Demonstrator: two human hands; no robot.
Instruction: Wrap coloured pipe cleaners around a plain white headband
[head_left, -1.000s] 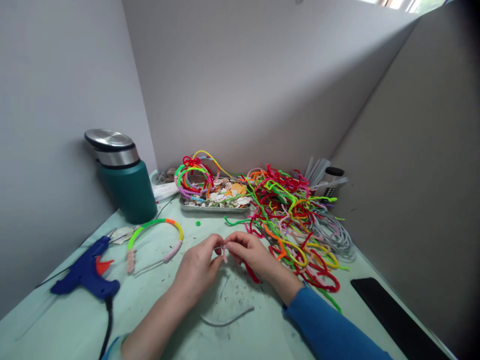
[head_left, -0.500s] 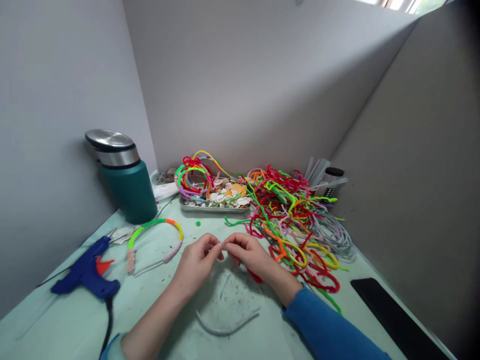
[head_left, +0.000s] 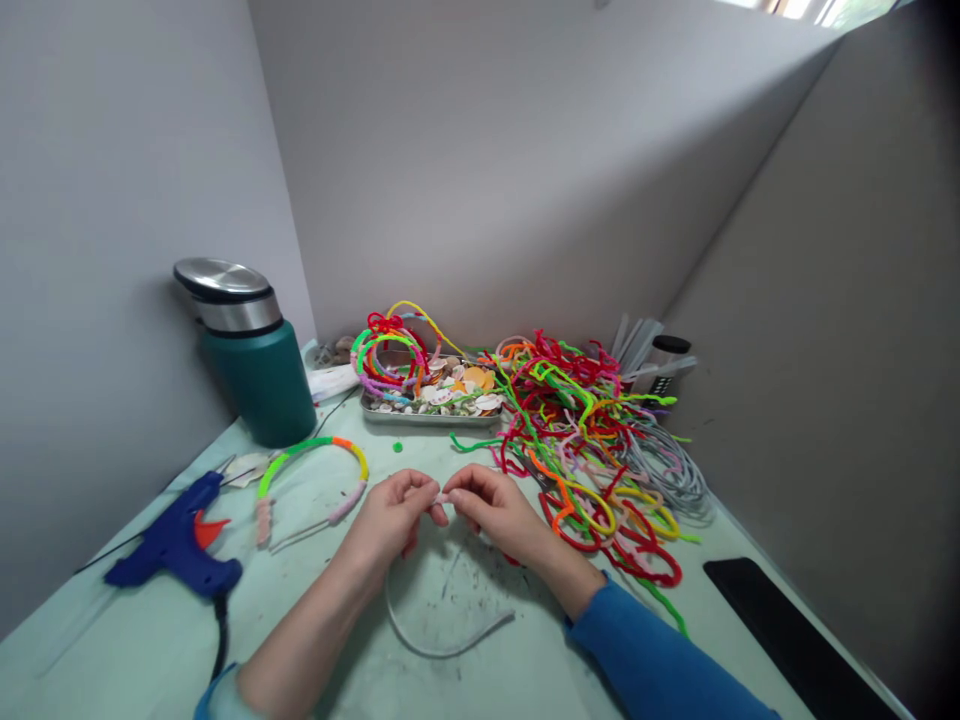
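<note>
My left hand (head_left: pixel 390 522) and my right hand (head_left: pixel 495 512) meet fingertip to fingertip over the pale green table (head_left: pixel 525 670). Both pinch the end of a thin white headband (head_left: pixel 442 640) where a bit of pale pink pipe cleaner (head_left: pixel 442 497) is wound on. The band curves down from the fingers and arcs over the table toward me. A red pipe cleaner runs under my right hand. A headband wrapped in green, orange, yellow and pink (head_left: pixel 315 470) lies to the left of my left hand.
A blue glue gun (head_left: pixel 176 548) lies at the left with its cord. A teal flask (head_left: pixel 251 360) stands behind it. A metal tray (head_left: pixel 427 405) of shells and wrapped hoops, a heap of coloured pipe cleaners (head_left: pixel 592 440), white headbands (head_left: pixel 667 465), and a black phone (head_left: pixel 787 630) are at the right.
The white band has swung so that its arc hangs lower and wider under my hands. My fingertips stay pinched together on its end and shifted slightly.
</note>
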